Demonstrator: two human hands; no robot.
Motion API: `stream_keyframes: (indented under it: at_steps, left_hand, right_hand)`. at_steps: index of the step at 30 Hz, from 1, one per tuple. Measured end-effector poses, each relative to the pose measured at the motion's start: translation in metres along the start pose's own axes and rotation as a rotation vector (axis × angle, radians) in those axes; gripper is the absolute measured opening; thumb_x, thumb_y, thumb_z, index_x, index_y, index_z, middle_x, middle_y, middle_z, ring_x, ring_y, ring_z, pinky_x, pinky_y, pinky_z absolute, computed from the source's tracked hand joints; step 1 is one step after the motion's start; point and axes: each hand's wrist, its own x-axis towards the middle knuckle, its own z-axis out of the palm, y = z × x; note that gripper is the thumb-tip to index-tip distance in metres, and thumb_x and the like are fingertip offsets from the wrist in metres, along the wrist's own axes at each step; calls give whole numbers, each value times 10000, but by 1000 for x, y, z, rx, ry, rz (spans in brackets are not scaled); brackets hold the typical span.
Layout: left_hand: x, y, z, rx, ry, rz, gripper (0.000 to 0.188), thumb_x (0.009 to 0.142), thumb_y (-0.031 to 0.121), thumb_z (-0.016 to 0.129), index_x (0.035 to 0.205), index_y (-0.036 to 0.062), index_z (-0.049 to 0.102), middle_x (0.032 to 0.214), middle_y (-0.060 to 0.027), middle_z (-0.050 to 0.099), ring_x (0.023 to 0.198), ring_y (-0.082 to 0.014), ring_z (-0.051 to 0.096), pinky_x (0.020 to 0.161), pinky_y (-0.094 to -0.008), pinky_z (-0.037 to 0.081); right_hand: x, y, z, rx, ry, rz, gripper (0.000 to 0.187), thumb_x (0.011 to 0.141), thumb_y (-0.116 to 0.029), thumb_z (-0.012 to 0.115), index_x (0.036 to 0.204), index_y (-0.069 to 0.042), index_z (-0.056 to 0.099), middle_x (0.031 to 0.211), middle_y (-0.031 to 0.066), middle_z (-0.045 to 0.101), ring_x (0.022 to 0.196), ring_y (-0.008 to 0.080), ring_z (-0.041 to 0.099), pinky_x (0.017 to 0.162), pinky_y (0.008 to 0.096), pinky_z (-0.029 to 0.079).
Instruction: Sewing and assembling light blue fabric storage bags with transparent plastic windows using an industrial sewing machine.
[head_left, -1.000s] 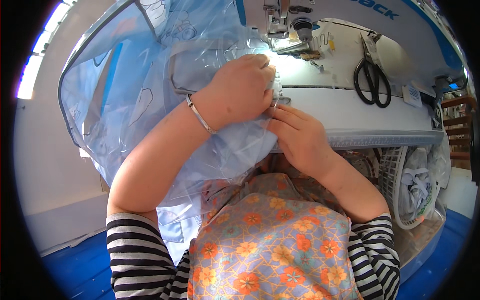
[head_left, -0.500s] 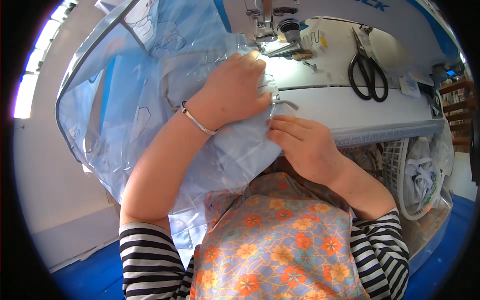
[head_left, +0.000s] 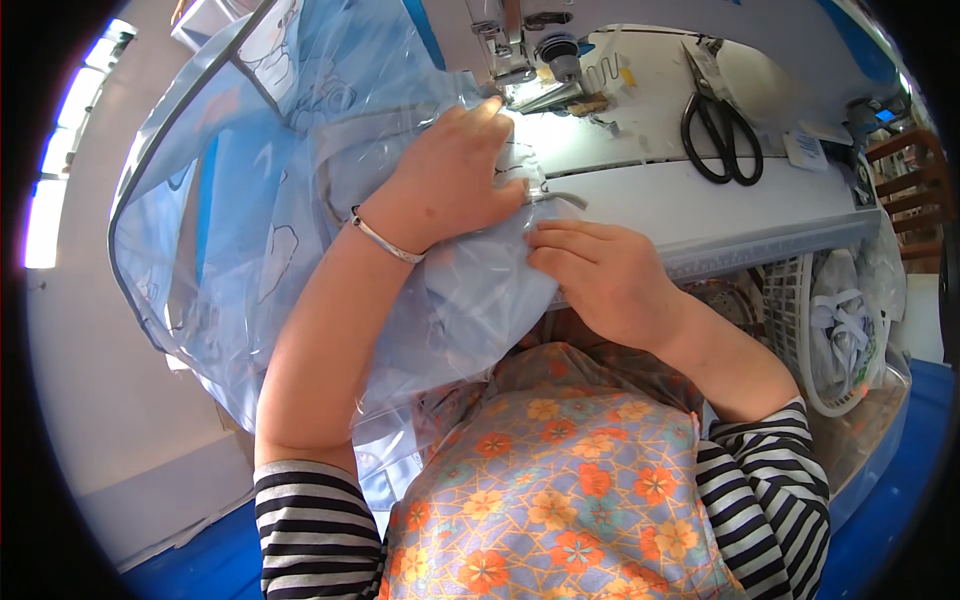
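Light-blue clear plastic sheeting with dark edge binding and line drawings spreads over the left of the sewing machine bed. My left hand lies on it just in front of the presser foot, its fingers curled down and gripping the sheet. A bracelet circles that wrist. My right hand pinches the sheet's right edge with its fingers together, at the front of the bed. Between the hands, a short grey strip sticks out from the sheet's edge. My left fingertips are partly hidden against the material.
Black-handled scissors lie on the white machine bed to the right. A white plastic basket holding bagged material stands below the bed at the right. The machine head overhangs the far side. A wall rises at the left.
The view has shifted slightly, so the machine and scissors appear a little higher and farther left. Both hands keep their hold on the sheeting, with little visible movement along the bed.
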Motion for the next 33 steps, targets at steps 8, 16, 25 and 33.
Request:
stream_keyframes:
  at_steps: [8,16,25,33]
  left_hand:
    - [5,-6,2,-29,-7,-8,445,740,265,661,1033,-53,556,1210,-276,548,1036,-406,544,937,-439,454]
    - [7,-6,-21,37,-168,50,435,753,248,655,1068,-43,581,1172,-256,581,1071,-380,551,935,-424,458]
    - [-5,9,-18,67,-30,78,340,770,206,619,1016,-30,620,1065,-204,626,1030,-341,588,902,-412,479]
    - [29,-69,-13,362,143,134,170,800,159,564,797,49,693,934,-107,661,1097,-261,540,918,-427,414]
  right_hand:
    - [0,4,2,-4,22,8,263,693,8,625,952,-25,655,1056,130,673,988,307,651,839,383,544]
    - [4,10,8,-69,17,-22,298,702,5,619,998,-22,641,1110,141,654,1051,314,629,877,389,533]
    - [12,16,8,-176,-16,-61,342,702,-12,622,1043,-22,645,1142,142,644,1087,312,618,904,384,528]
    - [24,17,4,-192,-131,-47,391,687,21,611,1070,-46,644,1174,128,640,1101,301,615,908,389,522]
